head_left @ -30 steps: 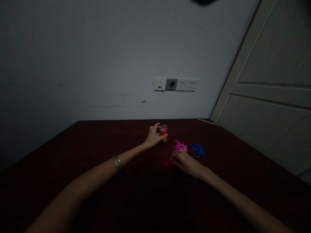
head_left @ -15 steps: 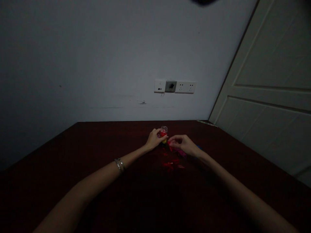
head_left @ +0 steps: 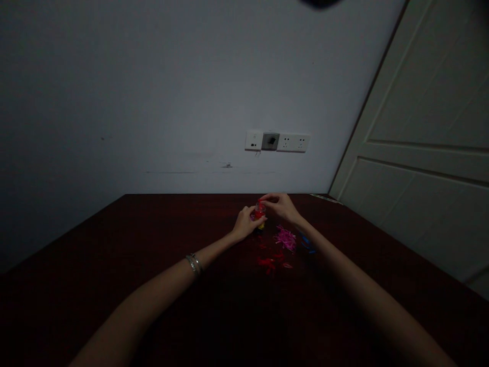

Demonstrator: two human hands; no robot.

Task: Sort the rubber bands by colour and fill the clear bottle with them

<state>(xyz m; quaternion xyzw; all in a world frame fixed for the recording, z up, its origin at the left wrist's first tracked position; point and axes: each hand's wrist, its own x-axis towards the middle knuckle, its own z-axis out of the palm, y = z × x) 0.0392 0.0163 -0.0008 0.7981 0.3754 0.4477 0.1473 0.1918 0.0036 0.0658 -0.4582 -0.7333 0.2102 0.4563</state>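
Observation:
A small clear jar point(head_left: 260, 211) stands on the dark red table, with red and yellow pieces inside. Around its left side and front my left hand point(head_left: 246, 223) is wrapped. Over the jar's mouth, my right hand point(head_left: 280, 205) pinches some red strips point(head_left: 260, 202). Nearer to me lies a loose pile of red strips point(head_left: 269, 263). A pink pile of thin strips point(head_left: 286, 238) is right of the jar, and a few blue strips point(head_left: 306, 243) lie beside my right forearm.
The dark red table point(head_left: 183, 209) meets a pale wall with sockets point(head_left: 293, 142) at the back. A panelled door point(head_left: 428, 153) rises on the right. A thin pale strip point(head_left: 325, 198) lies at the back right table edge.
My right hand has risen from beside the jar to its mouth with the red strips. The pink and blue piles are now more exposed. The view has shifted slightly.

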